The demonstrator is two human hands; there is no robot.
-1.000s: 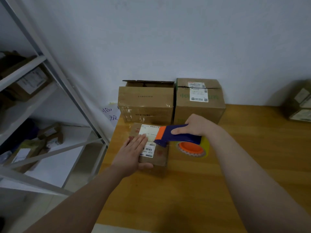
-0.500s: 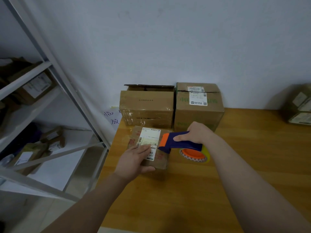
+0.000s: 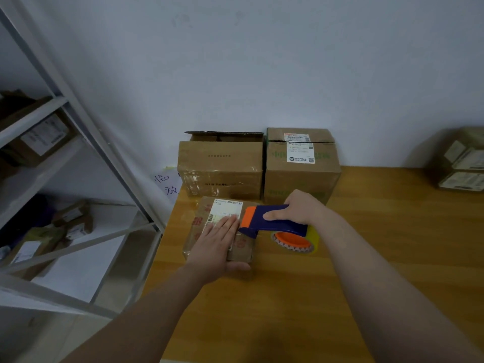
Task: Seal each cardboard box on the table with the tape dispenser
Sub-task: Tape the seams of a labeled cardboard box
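Dim bluish indoor light, soft overall focus, wide-angle bending at edges, faint shadows, no glare

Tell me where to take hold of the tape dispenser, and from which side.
Grip the tape dispenser by its blue handle, coming from the right and above, as the right hand does. The handle lies nearly level, its orange head against the small cardboard box, and the tape roll hangs underneath, so those sides are blocked.

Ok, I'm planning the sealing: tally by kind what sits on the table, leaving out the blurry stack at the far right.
Boxes: 3 (flat box, open box, labelled box)
Tools: 1 (tape dispenser)
Total: 4
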